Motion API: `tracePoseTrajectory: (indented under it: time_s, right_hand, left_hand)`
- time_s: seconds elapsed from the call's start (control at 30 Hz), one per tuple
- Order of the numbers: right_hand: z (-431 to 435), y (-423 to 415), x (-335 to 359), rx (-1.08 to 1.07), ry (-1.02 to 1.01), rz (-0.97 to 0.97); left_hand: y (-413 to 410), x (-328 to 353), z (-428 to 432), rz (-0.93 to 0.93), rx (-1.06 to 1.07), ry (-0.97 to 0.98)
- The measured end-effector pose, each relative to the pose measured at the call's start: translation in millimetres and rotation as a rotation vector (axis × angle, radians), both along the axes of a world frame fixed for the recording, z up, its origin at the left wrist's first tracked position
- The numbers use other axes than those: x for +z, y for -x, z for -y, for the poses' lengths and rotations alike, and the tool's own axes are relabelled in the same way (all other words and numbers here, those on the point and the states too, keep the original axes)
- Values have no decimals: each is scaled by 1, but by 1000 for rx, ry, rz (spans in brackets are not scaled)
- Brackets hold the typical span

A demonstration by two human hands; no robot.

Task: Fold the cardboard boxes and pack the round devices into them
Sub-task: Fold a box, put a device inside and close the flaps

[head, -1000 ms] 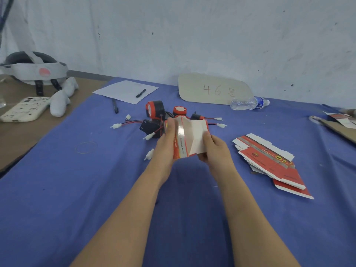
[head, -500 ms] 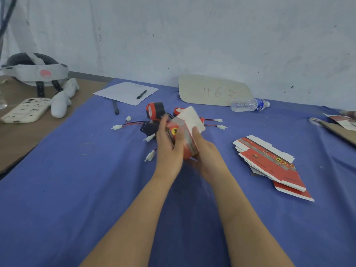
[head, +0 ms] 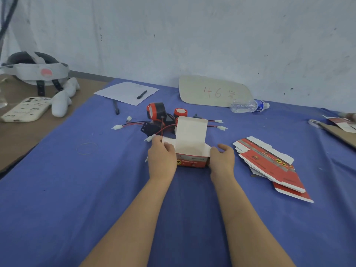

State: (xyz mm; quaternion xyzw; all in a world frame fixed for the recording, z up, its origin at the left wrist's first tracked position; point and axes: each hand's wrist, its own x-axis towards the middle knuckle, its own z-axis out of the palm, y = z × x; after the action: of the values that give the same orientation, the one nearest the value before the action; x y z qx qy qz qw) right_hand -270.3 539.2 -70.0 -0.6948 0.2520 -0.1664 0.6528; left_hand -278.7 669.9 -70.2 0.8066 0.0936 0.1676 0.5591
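A small red and white cardboard box (head: 191,160) stands on the blue cloth with its white lid flap raised and its top open. My left hand (head: 162,158) holds its left side, fingers curled over the left flap. My right hand (head: 221,158) holds its right side. Behind the box lie the round red and black devices (head: 156,110) with red and black wires and white plugs. A pile of flat red box blanks (head: 269,164) lies to the right.
A sheet of paper with a pen (head: 128,92), a second pen (head: 116,109), a cardboard sign (head: 213,91) and a water bottle (head: 248,106) lie at the back. A rubber band (head: 86,148) lies left. A headset (head: 34,70) and phone (head: 26,109) sit on the brown table.
The box was held up in the air and being folded; now it stands formed on the cloth with its lid up, one hand at each side.
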Motion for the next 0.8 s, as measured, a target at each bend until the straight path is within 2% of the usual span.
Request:
tracePoseTrajectory:
  time_s: [0.07, 0.13, 0.23, 0.3, 0.37, 0.47, 0.53, 0.63, 0.67, 0.7, 0.8]
  right_hand:
    - [3, 2, -1, 4, 218, -18]
    - [4, 4, 2, 47, 453, -18]
    - [3, 9, 7, 147, 584, -90]
    - [3, 7, 5, 189, 654, -113]
    - [0, 6, 4, 200, 652, -92]
    - [-2, 6, 4, 175, 609, -88]
    - [-2, 6, 4, 146, 614, -53]
    - [-2, 5, 3, 121, 640, -28]
    - [-1, 5, 2, 116, 650, -33]
    - [-1, 4, 2, 113, 653, -36]
    - [0, 4, 2, 107, 650, -38]
  left_hand:
    - [1, 0, -2, -33, -63, 1]
    - [-1, -1, -4, -32, -101, -93]
    - [0, 0, -6, -38, -122, -240]
    - [2, 0, -7, -48, -80, -420]
    - [2, 2, -8, 9, -5, -486]
    - [-3, 6, -13, 156, 154, -407]
    - [-9, 5, -18, 122, 158, -325]
    - [-17, -1, -22, -25, 73, -92]
    - [-18, -4, -23, -54, 67, -77]
    - [-18, -6, -24, -81, 61, -117]
    - [-18, -8, -25, -161, 0, -405]
